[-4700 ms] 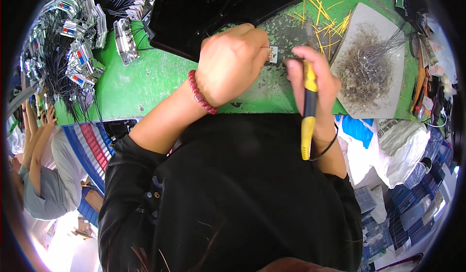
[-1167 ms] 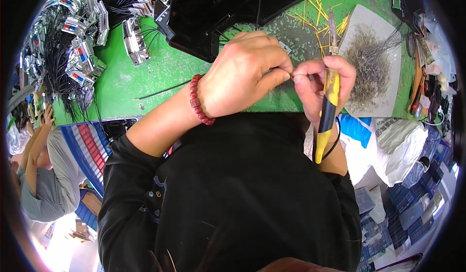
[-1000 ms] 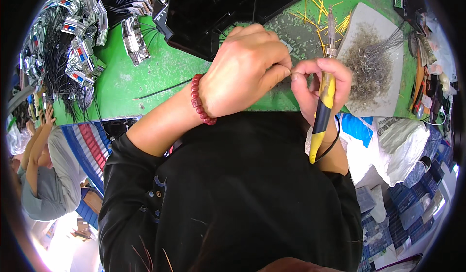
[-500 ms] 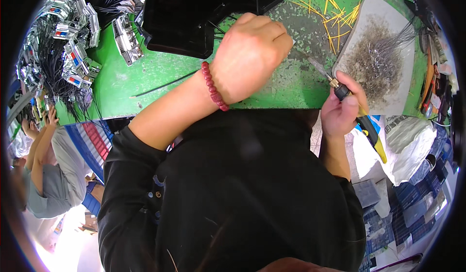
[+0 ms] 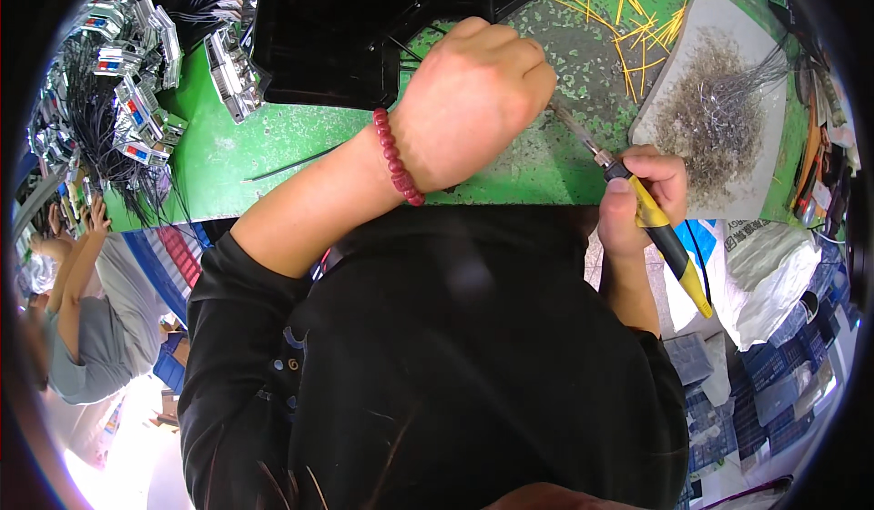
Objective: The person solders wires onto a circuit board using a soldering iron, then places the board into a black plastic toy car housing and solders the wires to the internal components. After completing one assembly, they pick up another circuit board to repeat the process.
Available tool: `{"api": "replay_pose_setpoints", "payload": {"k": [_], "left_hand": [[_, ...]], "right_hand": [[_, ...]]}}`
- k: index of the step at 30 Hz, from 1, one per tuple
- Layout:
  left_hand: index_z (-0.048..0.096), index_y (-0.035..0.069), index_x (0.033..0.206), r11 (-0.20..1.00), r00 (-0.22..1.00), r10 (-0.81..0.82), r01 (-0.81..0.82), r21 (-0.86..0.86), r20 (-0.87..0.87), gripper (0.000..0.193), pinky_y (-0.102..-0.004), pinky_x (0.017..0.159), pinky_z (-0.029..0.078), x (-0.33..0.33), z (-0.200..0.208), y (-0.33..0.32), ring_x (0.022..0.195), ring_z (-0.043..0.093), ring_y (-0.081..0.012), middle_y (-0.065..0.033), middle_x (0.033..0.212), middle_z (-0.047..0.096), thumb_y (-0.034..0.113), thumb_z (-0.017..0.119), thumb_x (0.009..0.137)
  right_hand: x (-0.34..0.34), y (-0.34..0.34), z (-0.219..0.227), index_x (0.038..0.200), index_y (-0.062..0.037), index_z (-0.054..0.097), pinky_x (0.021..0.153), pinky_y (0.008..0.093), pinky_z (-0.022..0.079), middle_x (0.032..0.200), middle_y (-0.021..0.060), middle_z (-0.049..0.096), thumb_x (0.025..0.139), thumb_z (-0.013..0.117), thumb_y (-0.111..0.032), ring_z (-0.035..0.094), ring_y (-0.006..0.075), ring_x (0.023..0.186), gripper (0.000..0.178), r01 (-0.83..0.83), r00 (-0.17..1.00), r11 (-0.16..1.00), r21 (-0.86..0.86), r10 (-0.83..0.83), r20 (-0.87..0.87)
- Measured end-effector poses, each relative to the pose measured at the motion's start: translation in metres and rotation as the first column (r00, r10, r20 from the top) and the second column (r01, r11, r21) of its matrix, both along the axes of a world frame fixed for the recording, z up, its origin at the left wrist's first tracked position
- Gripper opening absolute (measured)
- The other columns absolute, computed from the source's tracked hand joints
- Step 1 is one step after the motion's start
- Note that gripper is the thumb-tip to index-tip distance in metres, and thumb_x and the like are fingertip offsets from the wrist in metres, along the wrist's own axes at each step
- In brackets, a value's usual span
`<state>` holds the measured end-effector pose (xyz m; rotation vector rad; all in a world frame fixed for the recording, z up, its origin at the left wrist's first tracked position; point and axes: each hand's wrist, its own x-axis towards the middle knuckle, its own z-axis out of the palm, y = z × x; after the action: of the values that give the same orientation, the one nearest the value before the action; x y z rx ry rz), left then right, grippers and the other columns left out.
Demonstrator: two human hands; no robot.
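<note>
My right hand (image 5: 642, 196) grips a soldering iron with a yellow and black handle (image 5: 675, 253). Its metal tip slants up and left, ending close to the knuckles of my left hand (image 5: 482, 100). That hand is closed over the green bench, back upward, with a dark red bead bracelet (image 5: 398, 160) at the wrist. Its fingertips are turned away, so whatever they pinch is hidden. Just beyond it, thin black wires (image 5: 409, 52) run toward a large black housing (image 5: 328, 46). One black wire (image 5: 293, 166) lies on the bench beneath my left forearm.
A pale board (image 5: 710, 119) with scraps and fine wire clippings lies at the right. Yellow thin tubes (image 5: 637, 32) are scattered beside it. Chrome connector parts with black wires (image 5: 137, 100) heap at the left, near one single chrome part (image 5: 233, 73). Another person's arms (image 5: 77, 255) show far left.
My right hand has rolled the soldering iron, and its tip has moved left toward my left hand. The left hand has stayed almost in place.
</note>
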<state>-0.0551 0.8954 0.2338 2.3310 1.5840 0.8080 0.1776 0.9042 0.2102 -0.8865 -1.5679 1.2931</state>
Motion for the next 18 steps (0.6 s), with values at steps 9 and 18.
{"api": "replay_pose_setpoints", "payload": {"k": [9, 18], "left_hand": [[0.061, 0.003, 0.082, 1.000, 1.000, 0.006, -0.006, 0.008, -0.005, 0.013, -0.0350, 0.071, 0.046, 0.000, 0.000, 0.000, 0.078, 0.060, -0.0242, -0.0060, 0.084, 0.063, 0.002, 0.066, 0.070], [0.060, 0.003, 0.080, 1.000, 1.000, 0.002, -0.002, 0.005, -0.023, 0.010, -0.0356, 0.070, 0.046, 0.000, 0.000, 0.000, 0.077, 0.059, -0.0252, -0.0067, 0.082, 0.062, 0.004, 0.065, 0.072]], "right_hand": [[-0.001, 0.000, 0.003, 0.097, -0.0020, 0.051, 0.064, 0.0233, 0.040, 0.087, 0.0087, 0.057, 0.081, 0.072, -0.009, 0.049, 0.0102, 0.070, 0.027, -0.035, 0.999, 0.999, -0.035, 0.036, 0.039], [0.000, -0.001, -0.008, 0.095, -0.0018, 0.051, 0.066, 0.0245, 0.040, 0.084, 0.0099, 0.057, 0.082, 0.073, -0.015, 0.050, 0.0123, 0.073, 0.029, 0.071, 0.993, 0.996, 0.044, -0.067, -0.098]]}}
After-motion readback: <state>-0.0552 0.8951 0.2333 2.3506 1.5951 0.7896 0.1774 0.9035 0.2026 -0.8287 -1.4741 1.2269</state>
